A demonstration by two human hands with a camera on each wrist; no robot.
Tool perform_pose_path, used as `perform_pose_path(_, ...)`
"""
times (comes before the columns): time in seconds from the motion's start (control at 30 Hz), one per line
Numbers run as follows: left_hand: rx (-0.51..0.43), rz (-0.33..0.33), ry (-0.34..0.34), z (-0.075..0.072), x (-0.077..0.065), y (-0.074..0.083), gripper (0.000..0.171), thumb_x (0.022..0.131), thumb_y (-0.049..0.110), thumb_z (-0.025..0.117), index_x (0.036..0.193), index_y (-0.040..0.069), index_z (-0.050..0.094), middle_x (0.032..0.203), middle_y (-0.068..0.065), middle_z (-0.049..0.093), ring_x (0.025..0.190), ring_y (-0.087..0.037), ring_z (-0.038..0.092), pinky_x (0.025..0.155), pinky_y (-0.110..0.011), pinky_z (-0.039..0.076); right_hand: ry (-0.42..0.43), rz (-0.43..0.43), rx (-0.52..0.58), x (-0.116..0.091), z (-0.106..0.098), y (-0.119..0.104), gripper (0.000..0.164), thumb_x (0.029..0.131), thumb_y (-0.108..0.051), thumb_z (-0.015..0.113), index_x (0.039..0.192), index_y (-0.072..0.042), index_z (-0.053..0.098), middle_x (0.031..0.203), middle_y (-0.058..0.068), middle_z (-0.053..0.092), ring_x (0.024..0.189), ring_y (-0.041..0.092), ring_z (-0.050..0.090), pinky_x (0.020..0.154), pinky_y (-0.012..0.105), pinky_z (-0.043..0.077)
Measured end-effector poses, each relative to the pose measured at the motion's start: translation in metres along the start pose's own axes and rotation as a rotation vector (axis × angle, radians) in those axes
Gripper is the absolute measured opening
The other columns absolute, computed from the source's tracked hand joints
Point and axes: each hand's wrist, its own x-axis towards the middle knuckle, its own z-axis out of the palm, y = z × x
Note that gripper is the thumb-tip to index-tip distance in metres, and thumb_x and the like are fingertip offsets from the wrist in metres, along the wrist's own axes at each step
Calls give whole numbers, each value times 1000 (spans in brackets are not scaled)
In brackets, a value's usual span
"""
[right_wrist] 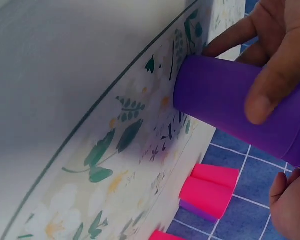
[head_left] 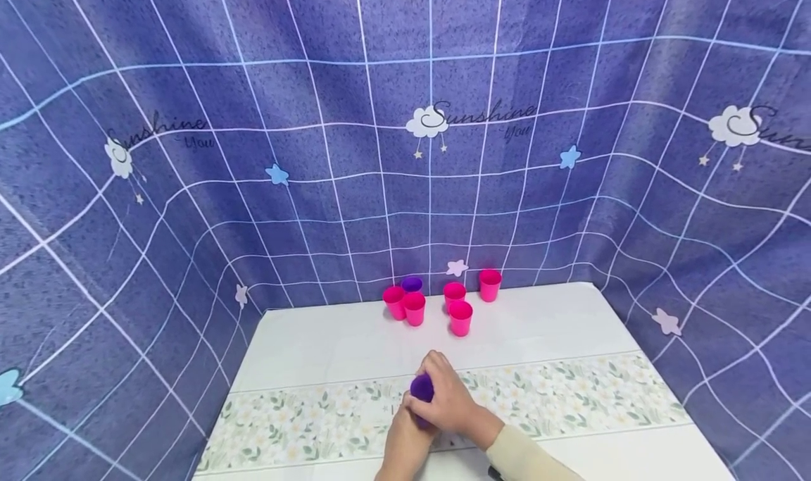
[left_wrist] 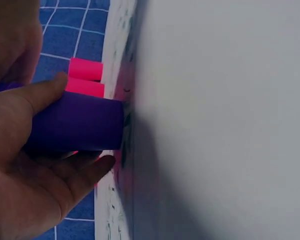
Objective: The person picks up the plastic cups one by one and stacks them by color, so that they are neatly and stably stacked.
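Observation:
Both hands are on purple plastic cups [head_left: 421,388] held over the floral strip. My left hand [head_left: 407,442] grips from the near side, thumb along one wall and fingers round the other. My right hand [head_left: 451,400] curls round the top at the rim, partly hidden in both wrist views. In the right wrist view, a second purple edge shows just past the rim of the lower cup [right_wrist: 220,90], like one cup nested in another. Seen from the left wrist, the cup's base [left_wrist: 107,125] points down, close over the table.
Several pink cups [head_left: 460,319] stand upright toward the back of the white table [head_left: 304,340]. Behind the left group stands another purple cup [head_left: 412,284]. A blue gridded curtain [head_left: 393,206] encloses the table's back and sides.

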Motion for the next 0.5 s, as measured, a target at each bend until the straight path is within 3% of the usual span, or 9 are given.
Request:
perform_pose_path(0.13,-17,23,9,-3,-1,2,67,85,27,85,139,0,55,128,-20,73,118,-36,74,102,-52,60,16,-49,-40,-1,2,1,36,85,-45,78,97,-22,54,97,-13,48,90,1,43,77,16,43)
perform_pose_path(0.33,-31,92,108,-8,2,8,69,81,18,88,140,6,55,128,-18,74,115,-35,75,97,-51,63,36,-90,-42,-4,4,2,29,92,-45,70,100,-22,53,96,-11,48,89,1,41,77,16,40)
perform_pose_path(0.43,-52,128,109,-9,4,11,65,82,12,86,137,3,54,128,-20,74,114,-38,75,94,-52,64,47,-86,-12,-4,4,3,23,95,-40,66,100,-22,54,98,-10,50,90,1,43,78,17,42)
perform_pose_path(0.5,-71,115,90,-9,5,12,62,83,11,85,136,2,54,127,-22,73,114,-39,75,94,-53,63,51,-80,4,-4,3,3,19,97,-37,63,101,-21,54,98,-10,50,91,1,43,79,17,43)
